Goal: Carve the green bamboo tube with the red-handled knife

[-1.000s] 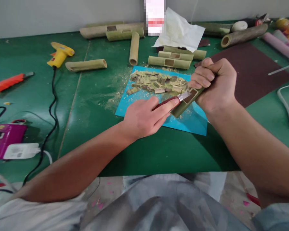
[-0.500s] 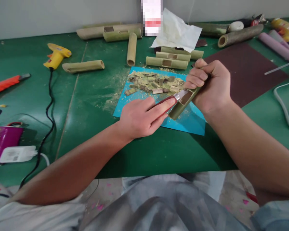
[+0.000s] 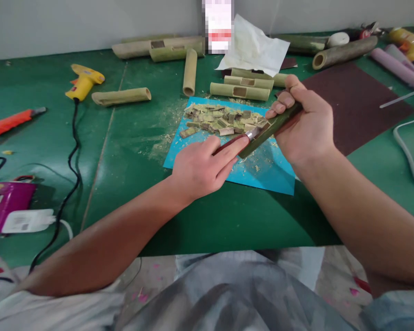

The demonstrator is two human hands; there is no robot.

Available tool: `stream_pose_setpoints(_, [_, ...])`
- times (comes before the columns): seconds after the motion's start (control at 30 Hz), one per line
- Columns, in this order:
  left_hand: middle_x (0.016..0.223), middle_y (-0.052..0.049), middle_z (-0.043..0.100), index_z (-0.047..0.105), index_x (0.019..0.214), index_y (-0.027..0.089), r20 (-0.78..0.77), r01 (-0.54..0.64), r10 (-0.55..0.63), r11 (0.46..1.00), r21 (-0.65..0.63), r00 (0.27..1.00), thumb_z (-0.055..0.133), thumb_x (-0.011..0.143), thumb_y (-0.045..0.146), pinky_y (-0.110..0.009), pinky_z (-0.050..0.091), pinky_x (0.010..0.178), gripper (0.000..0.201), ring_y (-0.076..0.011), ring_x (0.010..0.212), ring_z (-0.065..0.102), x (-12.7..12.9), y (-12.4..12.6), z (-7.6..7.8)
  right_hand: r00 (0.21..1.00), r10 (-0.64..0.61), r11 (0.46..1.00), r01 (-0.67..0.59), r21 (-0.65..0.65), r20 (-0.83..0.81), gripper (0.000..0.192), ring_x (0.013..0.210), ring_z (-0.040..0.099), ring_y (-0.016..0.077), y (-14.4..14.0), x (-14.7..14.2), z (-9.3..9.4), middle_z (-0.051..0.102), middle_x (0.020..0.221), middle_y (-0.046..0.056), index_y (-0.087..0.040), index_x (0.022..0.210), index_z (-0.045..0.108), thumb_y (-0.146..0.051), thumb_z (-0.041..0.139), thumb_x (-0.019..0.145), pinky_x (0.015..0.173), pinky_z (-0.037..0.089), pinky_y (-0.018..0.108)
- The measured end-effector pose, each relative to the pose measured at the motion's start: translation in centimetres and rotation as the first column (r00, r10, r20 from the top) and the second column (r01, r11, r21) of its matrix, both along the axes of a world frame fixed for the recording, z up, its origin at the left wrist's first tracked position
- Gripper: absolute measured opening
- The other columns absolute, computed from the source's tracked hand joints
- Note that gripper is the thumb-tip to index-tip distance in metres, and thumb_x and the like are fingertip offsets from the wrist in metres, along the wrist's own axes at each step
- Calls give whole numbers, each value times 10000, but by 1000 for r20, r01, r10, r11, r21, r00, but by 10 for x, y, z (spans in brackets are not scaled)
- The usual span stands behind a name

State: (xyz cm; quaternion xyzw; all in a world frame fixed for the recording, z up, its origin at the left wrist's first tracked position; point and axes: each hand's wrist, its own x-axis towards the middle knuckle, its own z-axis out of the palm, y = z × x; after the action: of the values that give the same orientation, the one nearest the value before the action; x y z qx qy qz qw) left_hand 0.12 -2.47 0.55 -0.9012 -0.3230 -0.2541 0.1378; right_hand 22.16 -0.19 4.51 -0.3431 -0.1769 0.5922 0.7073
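Observation:
My left hand (image 3: pixel 207 168) is closed round the red handle of a carving knife (image 3: pixel 251 134), index finger laid along it. The knife's blade reaches into the cut-out opening of a green bamboo tube (image 3: pixel 262 138). My right hand (image 3: pixel 305 124) grips the upper end of that tube, which slants down toward the left hand. Below both hands lies a blue sheet (image 3: pixel 207 151), with a heap of bamboo chips (image 3: pixel 224 118) and fine shavings on it. Part of the blade is hidden inside the tube.
Behind the sheet lie notched bamboo tubes (image 3: pixel 239 91) and a crumpled white paper (image 3: pixel 253 48). On the left are a yellow glue gun (image 3: pixel 84 82), its black cord, an orange cutter (image 3: pixel 10 125) and a purple box (image 3: pixel 12 202). A dark brown sheet (image 3: pixel 355 101) lies right.
The right hand has rolled the bamboo tube, so its opening now faces more to the left and its lower end sits higher. The knife stays at the opening.

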Motion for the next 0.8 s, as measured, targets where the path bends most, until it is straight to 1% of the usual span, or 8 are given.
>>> stream_pose_setpoints(0.13, [804, -22, 619, 720, 1425, 301, -16, -30, 30, 999, -15, 999, 474, 1122, 385, -247, 397, 573, 399, -109, 595, 515, 0, -3, 0, 997, -16, 997, 9, -82, -78, 198, 517, 427, 91, 2, -1, 6, 388, 602, -77, -226, 892, 574, -120, 455, 1009, 566, 419, 227])
stream_pose_setpoints(0.23, [820, -18, 620, 707, 1441, 305, -13, -29, 29, 1000, -8, 1000, 489, 1118, 365, -239, 414, 575, 394, -109, 610, 538, 0, -3, 0, 989, -30, 992, 12, -124, -146, 195, 484, 395, 85, 3, -2, 9, 367, 582, -93, -232, 917, 548, -110, 433, 1017, 536, 401, 216])
stream_pose_setpoints(0.4, [822, -16, 616, 693, 1457, 310, -4, -12, 12, 1000, 11, 1000, 493, 1114, 342, -234, 430, 575, 398, -112, 621, 558, 0, -3, -1, 967, -9, 986, -34, -164, -254, 188, 451, 364, 70, 3, -2, 9, 359, 566, -106, -235, 926, 529, -107, 421, 1012, 502, 387, 187])
stream_pose_setpoints(0.5, [822, -17, 613, 683, 1465, 309, -2, -9, 9, 1000, -8, 1000, 475, 1118, 343, -235, 436, 575, 406, -114, 621, 556, -1, -4, 1, 966, 11, 985, -55, -161, -260, 180, 453, 373, 78, 4, -1, 6, 368, 561, -105, -247, 934, 519, -86, 450, 975, 505, 387, 191])
stream_pose_setpoints(0.63, [858, -27, 619, 655, 1487, 289, -30, 2, -5, 994, -110, 1000, 412, 1131, 387, -226, 449, 577, 442, -115, 639, 561, -2, -5, 6, 976, 70, 988, -97, -123, -205, 197, 475, 378, 83, 6, 2, 1, 383, 584, -99, -261, 911, 489, -69, 486, 951, 515, 382, 194])
stream_pose_setpoints(0.73, [871, -30, 617, 640, 1499, 273, -51, -20, 11, 986, -167, 999, 391, 1130, 388, -222, 449, 569, 459, -119, 650, 565, 0, -7, 8, 975, 58, 986, -90, -143, -216, 180, 463, 358, 73, 6, 1, 1, 356, 582, -101, -249, 893, 485, -95, 451, 980, 498, 374, 192])
stream_pose_setpoints(0.8, [877, -35, 617, 637, 1502, 262, -60, -37, 27, 984, -175, 998, 390, 1129, 371, -226, 447, 561, 460, -124, 652, 571, 1, -8, 9, 972, 39, 986, -74, -147, -232, 182, 455, 359, 62, 6, 0, 2, 347, 576, -104, -238, 892, 491, -102, 423, 992, 493, 375, 182])
